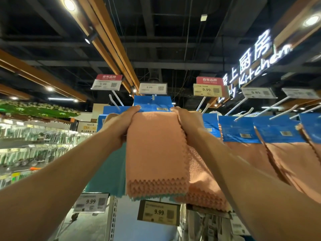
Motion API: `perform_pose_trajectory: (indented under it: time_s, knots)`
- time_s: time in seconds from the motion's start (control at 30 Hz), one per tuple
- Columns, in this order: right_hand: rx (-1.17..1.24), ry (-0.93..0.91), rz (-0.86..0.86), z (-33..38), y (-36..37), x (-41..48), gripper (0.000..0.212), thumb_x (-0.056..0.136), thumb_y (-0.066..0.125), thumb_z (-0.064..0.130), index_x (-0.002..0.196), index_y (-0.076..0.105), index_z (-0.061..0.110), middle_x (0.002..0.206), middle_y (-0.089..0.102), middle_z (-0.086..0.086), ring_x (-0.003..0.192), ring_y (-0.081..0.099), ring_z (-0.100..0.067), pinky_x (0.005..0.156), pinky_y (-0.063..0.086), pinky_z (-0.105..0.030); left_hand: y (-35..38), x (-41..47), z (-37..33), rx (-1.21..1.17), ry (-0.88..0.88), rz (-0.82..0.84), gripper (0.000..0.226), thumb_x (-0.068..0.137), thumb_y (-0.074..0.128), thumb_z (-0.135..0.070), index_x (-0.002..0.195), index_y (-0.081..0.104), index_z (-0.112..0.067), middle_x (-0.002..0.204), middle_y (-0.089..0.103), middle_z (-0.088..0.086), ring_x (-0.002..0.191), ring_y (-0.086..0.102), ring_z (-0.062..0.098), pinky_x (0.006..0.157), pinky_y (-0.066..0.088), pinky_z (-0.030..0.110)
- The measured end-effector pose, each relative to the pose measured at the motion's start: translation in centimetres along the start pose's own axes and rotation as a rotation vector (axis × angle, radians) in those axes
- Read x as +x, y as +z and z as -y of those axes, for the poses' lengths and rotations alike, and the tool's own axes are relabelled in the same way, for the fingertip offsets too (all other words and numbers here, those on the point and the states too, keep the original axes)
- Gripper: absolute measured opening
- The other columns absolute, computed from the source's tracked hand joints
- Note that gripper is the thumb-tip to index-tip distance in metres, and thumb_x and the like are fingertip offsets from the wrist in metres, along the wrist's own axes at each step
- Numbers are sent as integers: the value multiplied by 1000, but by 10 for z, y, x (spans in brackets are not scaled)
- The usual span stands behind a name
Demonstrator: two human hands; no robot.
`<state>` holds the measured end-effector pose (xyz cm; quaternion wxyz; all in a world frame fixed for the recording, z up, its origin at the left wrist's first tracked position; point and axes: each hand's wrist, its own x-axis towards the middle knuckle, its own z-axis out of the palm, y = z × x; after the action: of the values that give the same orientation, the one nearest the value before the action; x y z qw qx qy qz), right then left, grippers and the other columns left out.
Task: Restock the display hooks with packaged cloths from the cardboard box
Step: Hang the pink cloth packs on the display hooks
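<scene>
From my remote view, raised overhead, the left hand (119,123) and right hand (186,123) each grip a side of the peach cloth pack (156,150), its blue header card (161,102) at the white hook (153,97), matching packs (243,134) hanging beside it on the right.

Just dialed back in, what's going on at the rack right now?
A person is lifting a pack of orange cloths up to the display. The left hand and right hand hold its sides just under the blue header card. The tip of a white hook shows at the card's hole, below a 9.99 price tag. Other packs already hang to the right. No cardboard box is in view.
</scene>
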<state>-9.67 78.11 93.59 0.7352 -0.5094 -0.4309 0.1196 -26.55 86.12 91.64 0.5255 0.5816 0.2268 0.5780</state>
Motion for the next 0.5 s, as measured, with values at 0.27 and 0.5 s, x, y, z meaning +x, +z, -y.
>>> perform_pose_trajectory:
  time_s: [0.27, 0.5]
  knots:
    - [-219, -1, -53, -14, -2, 17, 38, 80, 73, 39, 97, 73, 5, 96, 74, -15, 90, 69, -23, 91, 56, -46, 8, 23, 19, 57, -13, 16, 37, 85, 76, -39, 103, 63, -9, 86, 68, 11, 70, 65, 23, 66, 55, 34]
    - [-536, -61, -143, -42, 17, 40, 33, 95, 64, 29, 113, 63, 2, 105, 65, -10, 103, 60, -31, 79, 44, -31, 21, 74, 63, 317, 107, -158, 42, 85, 75, -45, 97, 74, -5, 96, 74, 15, 86, 71, 29, 77, 59, 37]
